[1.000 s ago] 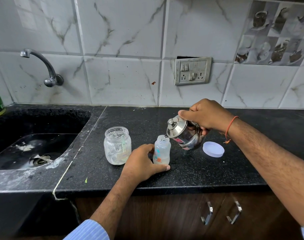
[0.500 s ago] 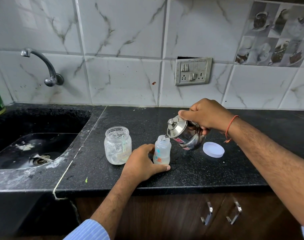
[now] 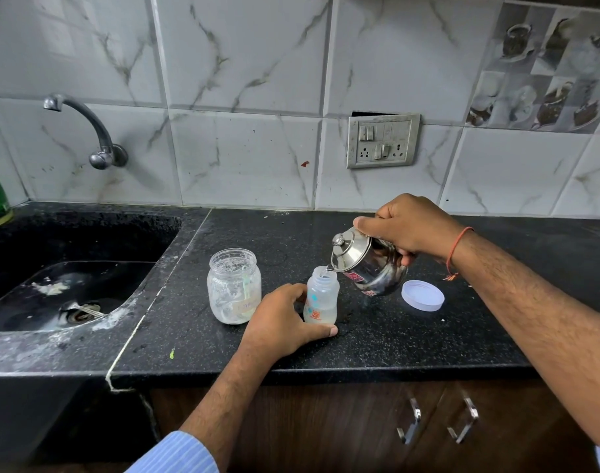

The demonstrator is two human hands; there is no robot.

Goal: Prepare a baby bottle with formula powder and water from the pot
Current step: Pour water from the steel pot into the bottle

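Two hands at work: left hand (image 3: 281, 323) wrapped around the baby bottle (image 3: 321, 299), right hand (image 3: 409, 229) clenched around the pot (image 3: 369, 264), tilted toward the bottle.
Left hand state: fingers and thumb curled around the lower body of the bottle, thumb tip reaching past its front base; bottle pinned upright on the black counter (image 3: 377, 346).
Right hand state: gripping the pot from above and behind, one fingertip resting on the lid (image 3: 347, 249), apparently to keep it on.
Pour: thin clear stream dropping from the pot's lip into the open bottle neck.
Bottle position: upright, just left of and below the pot's lip, between the open glass jar (image 3: 234, 285) and the pot, near the counter's front.
Fill level: pale contents low in the bottle; exact level hard to tell.
Spill risk: narrow neck, wide pot rim; a steeper tilt likely to send water over the neck and onto the left hand.
Lid risk: lid likely to slide off and drop onto the bottle if the fingertip lifts.
Overfill risk: level partly hidden behind the left hand.
Tipping risk: light bottle likely to topple if nudged by the pot once the left hand loosens.
Nearby: white jar cap (image 3: 423, 295) flat on the counter just right of the pot; sink (image 3: 70, 295) well apart to the left.
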